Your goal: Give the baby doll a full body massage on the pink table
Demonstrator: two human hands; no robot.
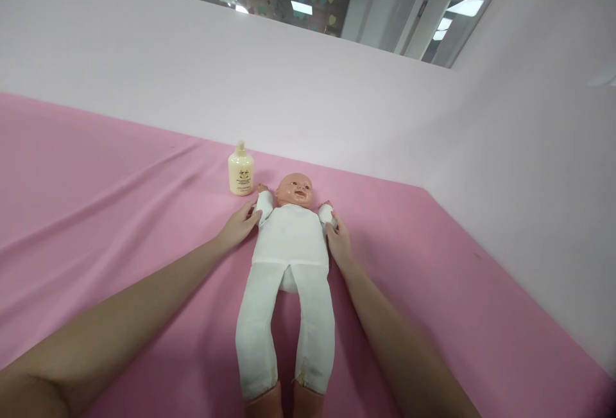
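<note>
Pink cloth [96, 200] covers the surface under our 2 hands. Between them a baby doll [291, 244] lies face up; our left hand [238, 225] and right hand [339, 243] rest open against its upper arms. Just beyond our left fingers stands a cream bottle [240, 171].

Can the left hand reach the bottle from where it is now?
Probably yes. The left hand rests at the doll's shoulder, and only bare pink cloth lies between it and the bottle.

Bright, even light falls from ceiling panels [301, 7] overhead, leaving only faint shadows on the pink sheet [120, 200]. Straight lines bow towards the edges, and the focus is slightly soft throughout.
</note>
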